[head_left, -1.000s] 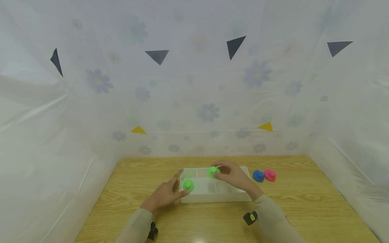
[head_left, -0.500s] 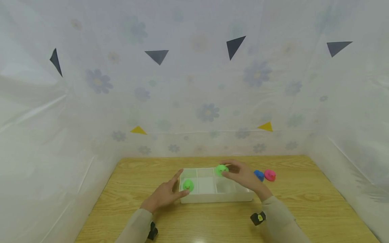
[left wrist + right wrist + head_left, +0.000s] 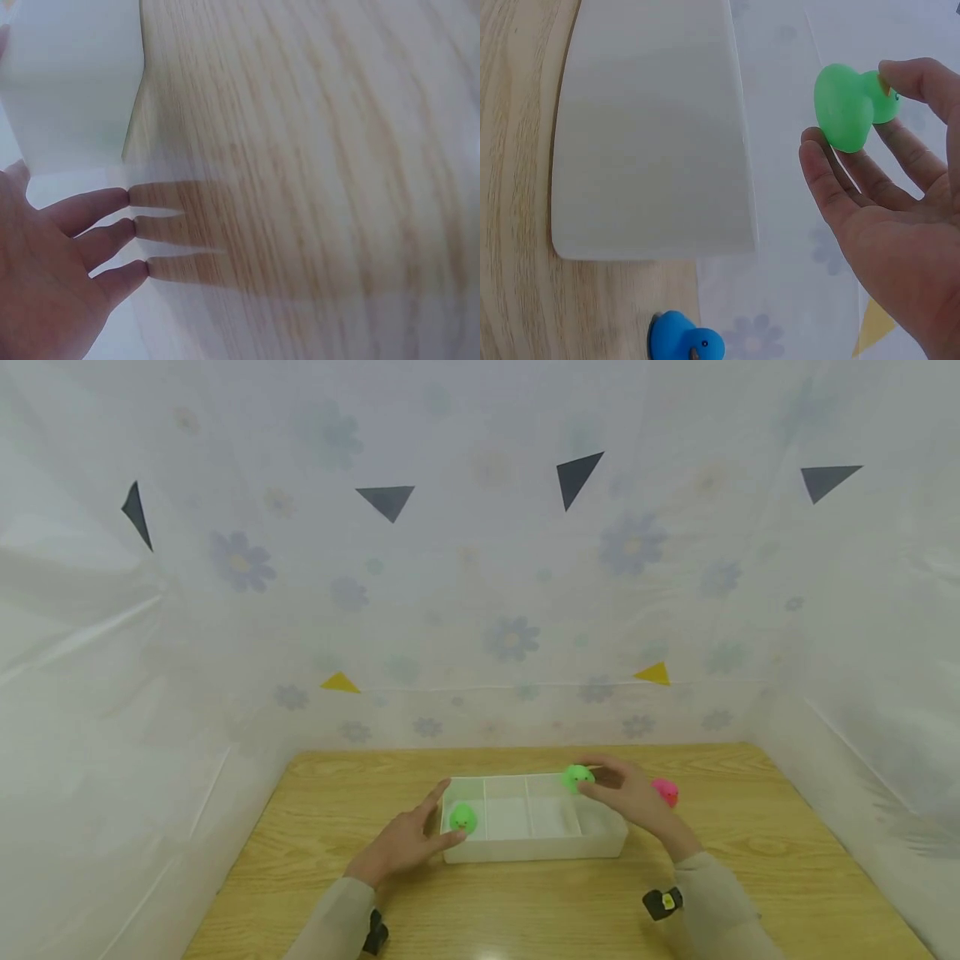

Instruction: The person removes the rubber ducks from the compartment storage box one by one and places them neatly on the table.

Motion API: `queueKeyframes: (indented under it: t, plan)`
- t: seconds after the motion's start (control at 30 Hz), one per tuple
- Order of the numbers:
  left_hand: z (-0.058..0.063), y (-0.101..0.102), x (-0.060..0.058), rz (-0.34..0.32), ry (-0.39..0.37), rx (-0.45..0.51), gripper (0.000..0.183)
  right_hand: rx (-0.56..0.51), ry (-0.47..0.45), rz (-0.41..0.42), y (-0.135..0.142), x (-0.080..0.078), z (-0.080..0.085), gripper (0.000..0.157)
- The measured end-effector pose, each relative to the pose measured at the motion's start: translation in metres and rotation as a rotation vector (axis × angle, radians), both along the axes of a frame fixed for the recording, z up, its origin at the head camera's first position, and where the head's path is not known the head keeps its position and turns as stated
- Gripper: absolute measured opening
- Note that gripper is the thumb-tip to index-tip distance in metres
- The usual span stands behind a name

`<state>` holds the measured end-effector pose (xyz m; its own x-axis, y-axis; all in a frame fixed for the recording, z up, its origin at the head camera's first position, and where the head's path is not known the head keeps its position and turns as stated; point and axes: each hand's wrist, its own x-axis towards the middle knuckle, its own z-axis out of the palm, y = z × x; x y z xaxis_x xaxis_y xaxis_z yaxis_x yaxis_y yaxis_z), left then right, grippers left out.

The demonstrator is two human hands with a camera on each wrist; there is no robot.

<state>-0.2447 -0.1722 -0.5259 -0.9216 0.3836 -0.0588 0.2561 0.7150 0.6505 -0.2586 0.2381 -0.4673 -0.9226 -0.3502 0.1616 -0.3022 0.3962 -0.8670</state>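
Observation:
A long white divided box [image 3: 532, 849] lies on the table, with a green rubber duck [image 3: 463, 818] in its leftmost compartment. Beside the box's left end is my left hand [image 3: 401, 843], thumb over the front rim near that duck. The left wrist view shows its other fingers [image 3: 101, 244] stretched out, several fingertips on the wood. My right hand [image 3: 633, 793] pinches a second green rubber duck [image 3: 847, 109] between thumb and fingers, raised over the back of the box's right part. In the right wrist view, a blue rubber duck [image 3: 679, 337] sits on the table past the box's end.
A pink rubber duck [image 3: 665, 791] sits on the wooden table [image 3: 750, 860], right of the box and partly behind my right hand. The head view hides the blue duck behind that hand. Flower-patterned white sheeting [image 3: 510, 693] encloses the table's back and sides.
My right hand has carried the second green duck rightward, from above the middle compartments to the box's right part, now covering the blue duck. My left hand has stayed in place.

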Motion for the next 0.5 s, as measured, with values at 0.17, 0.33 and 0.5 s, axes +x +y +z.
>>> queueKeyframes:
  t: [0.17,0.33,0.5]
  plan:
    - [-0.001,0.000,-0.001,-0.002,0.015,-0.008,0.093,0.022,0.026,-0.043,0.016,0.003,-0.002,0.044]
    - [-0.001,0.000,-0.002,-0.010,0.029,-0.010,0.093,0.036,0.039,-0.069,0.028,0.006,-0.004,0.043]
    - [0.003,0.003,-0.002,-0.028,0.085,-0.049,0.096,0.027,0.059,-0.068,0.040,0.009,-0.008,0.043]
